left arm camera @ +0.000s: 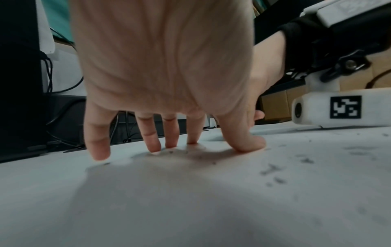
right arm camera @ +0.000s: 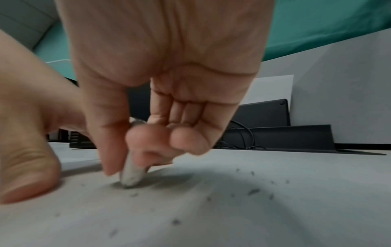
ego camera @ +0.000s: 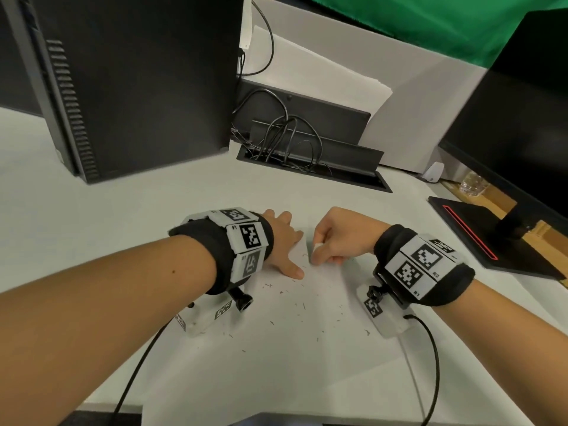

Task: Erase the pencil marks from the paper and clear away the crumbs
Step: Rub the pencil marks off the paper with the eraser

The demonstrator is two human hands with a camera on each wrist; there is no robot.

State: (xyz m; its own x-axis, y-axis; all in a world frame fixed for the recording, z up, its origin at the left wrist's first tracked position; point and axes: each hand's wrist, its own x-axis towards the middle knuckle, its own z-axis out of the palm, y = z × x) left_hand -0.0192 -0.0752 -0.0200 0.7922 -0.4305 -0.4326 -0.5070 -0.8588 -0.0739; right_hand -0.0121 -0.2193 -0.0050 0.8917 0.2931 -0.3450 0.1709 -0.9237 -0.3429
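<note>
1. Paper: large white sheet on the desk, under both hands. It could crease or tear if the rubbing outruns the hold-down.
2. Left hand: fingers spread flat, pressing the sheet, holding nothing.
3. Right hand: curled, pinching a small grey-white eraser, tip on the sheet.
4. Crumbs: dark flecks scattered nearer the person; a dragged wrist could smear them.

White paper w/ dark grey crumbs. Eraser white, tip grey. Wrist bands black w/ black & white square tags. PC tower black. Monitor stand black w/ red line. Cloth green.
</note>
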